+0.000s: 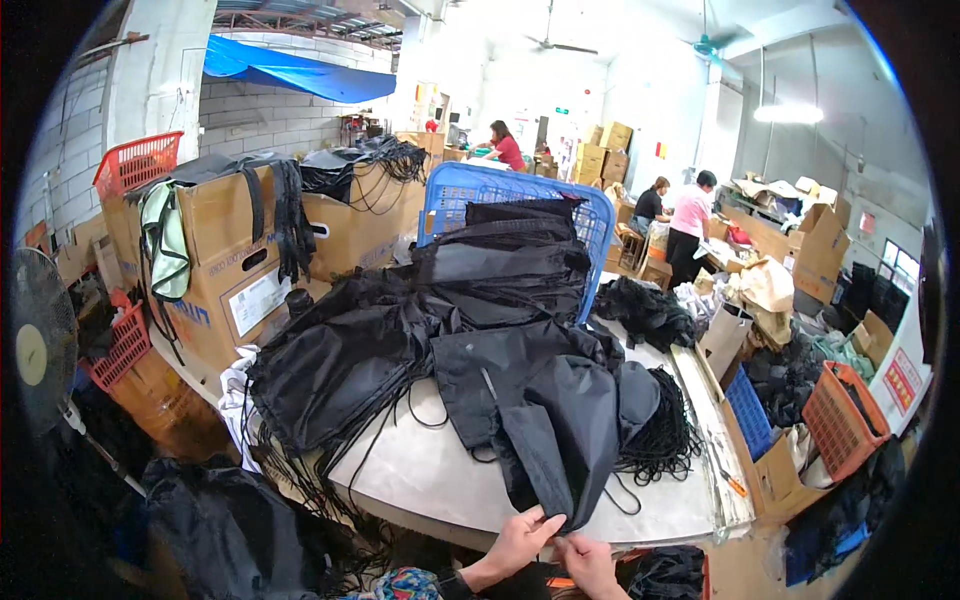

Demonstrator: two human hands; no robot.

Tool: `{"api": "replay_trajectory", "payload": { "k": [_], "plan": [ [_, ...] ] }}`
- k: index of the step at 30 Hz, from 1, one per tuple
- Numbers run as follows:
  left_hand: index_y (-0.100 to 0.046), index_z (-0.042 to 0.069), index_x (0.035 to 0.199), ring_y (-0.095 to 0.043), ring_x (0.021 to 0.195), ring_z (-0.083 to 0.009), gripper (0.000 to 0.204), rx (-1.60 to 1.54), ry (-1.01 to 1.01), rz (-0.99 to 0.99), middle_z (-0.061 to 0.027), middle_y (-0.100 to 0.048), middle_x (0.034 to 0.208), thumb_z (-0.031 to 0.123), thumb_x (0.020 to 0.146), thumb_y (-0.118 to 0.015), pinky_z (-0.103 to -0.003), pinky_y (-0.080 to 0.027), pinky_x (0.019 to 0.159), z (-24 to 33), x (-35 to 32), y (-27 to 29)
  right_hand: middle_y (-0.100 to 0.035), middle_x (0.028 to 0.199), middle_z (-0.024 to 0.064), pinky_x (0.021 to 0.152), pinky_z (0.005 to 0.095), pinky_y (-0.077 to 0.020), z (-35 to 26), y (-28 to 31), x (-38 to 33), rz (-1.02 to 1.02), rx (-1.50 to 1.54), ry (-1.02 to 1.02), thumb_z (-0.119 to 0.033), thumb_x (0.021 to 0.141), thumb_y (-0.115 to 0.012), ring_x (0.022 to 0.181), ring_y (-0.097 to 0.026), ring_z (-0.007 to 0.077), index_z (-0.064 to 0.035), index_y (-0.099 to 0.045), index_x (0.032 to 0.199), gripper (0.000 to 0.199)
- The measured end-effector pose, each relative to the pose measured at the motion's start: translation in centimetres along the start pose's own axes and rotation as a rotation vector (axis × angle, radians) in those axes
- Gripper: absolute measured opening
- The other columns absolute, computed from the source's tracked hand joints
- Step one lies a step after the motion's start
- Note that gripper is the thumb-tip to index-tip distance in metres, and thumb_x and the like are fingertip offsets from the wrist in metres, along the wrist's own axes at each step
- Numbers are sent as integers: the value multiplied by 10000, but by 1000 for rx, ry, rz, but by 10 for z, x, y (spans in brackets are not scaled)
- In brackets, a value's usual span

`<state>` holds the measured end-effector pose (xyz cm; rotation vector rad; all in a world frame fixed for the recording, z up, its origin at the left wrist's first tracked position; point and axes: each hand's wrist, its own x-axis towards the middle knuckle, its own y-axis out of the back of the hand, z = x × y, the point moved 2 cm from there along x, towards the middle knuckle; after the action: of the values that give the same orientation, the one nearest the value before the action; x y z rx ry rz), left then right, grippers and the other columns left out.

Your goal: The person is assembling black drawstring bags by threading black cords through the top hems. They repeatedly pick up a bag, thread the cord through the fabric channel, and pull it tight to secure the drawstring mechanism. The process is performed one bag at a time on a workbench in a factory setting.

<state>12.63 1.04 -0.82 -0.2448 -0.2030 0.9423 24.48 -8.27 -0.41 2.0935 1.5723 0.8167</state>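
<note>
Bag (560, 430) lengthwise toward hands (555, 555)

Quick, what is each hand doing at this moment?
Left hand: grip closed on the lower edge of the black fabric bag.
Right hand: grip pinching the same bag's edge.

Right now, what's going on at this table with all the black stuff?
A person at a pale table pinches the near end of a black fabric bag with both hands: left hand and right hand side by side at its lower edge. More black bags lie heaped to the left and against an upended blue crate. A bundle of black cords sits to the right. Three other people work at the far end of the room.
</note>
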Motion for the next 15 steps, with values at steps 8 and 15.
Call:
{"api": "replay_trajectory", "payload": {
  "k": [8, 15],
  "plan": [
    [-558, 12, 1054, -467, 601, -252, 294, 1137, -639, -157, -75, -453, 768, 180, 822, -497, -299, -391, 493, -54, -2, -9, -536, 1187, 194, 906, 351, -419, -87, 103, 80, 355, -84, 427, -97, 892, -522, 1065, -529, 304, 36, -397, 1288, 437],
    [-528, 15, 1071, -525, 852, -287, 263, 1291, -383, -131, -154, -536, 927, 145, 845, -494, -356, -445, 518, -75, -2, 4, -617, 879, 82, 783, 280, -453, -114, 120, 82, 119, 388, 291, -174, 939, -495, 818, -587, 164, 29, -590, 985, 230]
  ]
}}
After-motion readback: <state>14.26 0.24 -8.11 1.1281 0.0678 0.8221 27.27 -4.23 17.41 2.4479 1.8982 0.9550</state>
